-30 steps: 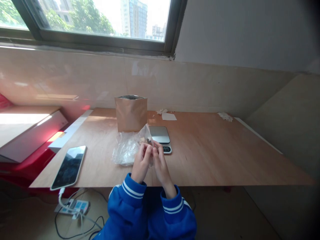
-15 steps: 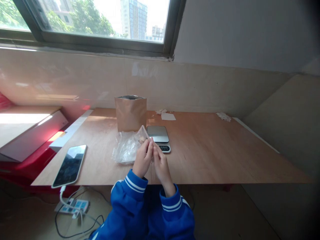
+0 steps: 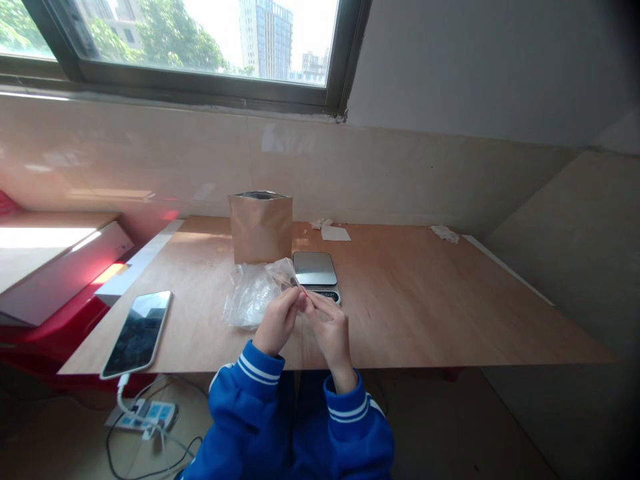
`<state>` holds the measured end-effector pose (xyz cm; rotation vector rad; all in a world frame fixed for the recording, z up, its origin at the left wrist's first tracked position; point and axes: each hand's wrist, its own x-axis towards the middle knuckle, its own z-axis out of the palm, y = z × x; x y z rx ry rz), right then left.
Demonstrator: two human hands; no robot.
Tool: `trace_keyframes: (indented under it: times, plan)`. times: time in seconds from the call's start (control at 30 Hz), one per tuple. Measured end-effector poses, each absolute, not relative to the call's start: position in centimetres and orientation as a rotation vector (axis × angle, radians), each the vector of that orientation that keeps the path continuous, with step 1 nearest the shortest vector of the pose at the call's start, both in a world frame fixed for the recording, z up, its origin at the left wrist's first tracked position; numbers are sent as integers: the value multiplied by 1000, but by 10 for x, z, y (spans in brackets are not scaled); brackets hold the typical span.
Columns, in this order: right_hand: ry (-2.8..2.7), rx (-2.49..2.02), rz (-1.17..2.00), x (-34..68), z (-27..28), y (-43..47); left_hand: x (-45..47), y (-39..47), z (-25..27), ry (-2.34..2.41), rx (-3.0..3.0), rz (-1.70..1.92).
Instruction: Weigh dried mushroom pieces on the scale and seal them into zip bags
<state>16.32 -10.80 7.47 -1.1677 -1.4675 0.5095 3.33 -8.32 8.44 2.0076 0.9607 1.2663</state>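
We count two hands, one left hand [image 3: 276,321] and one right hand [image 3: 331,333], plus one small clear bag [image 3: 281,271], one brown pouch [image 3: 261,230], one digital scale [image 3: 315,269] and one phone [image 3: 140,333]. We also see one table [image 3: 425,300], one flat white paper [image 3: 336,234], two crumpled white scraps [image 3: 444,234] and one power strip [image 3: 156,411]. How many pieces the clear plastic pile [image 3: 250,295] holds, we cannot tell.

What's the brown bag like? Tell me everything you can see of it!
The brown bag has a plain, smooth, slightly shiny front with no print to be seen. It may be paper or plastic. The top is open and the lining looks silvery; what's inside is hidden. It stands upright on the table, behind the clear plastic and left of the scale. Nobody's touching it.
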Motion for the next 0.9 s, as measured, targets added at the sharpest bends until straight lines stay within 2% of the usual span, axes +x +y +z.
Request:
trace_keyframes:
  times: [0.17,0.33,0.57,0.67,0.83,0.9]
  plan:
    - [-1405,-1267,406,161,68,-108,36,-86,78,953,2010,1199]
    - [-1303,-1287,444,162,63,-107,41,-86,79,980,2003,1150]
    - [-765,-1394,507,201,67,-100,13,-95,87,1221,1951,1260]
    - [-732,-1294,577,199,73,-104,8,-97,86,1140,1774,1283]
    - [-600,-1129,737,163,87,-102,17,-79,67,1071,1289,1619]
    - [-572,-1097,747,146,89,-92,24,-66,56,1029,1056,1617]
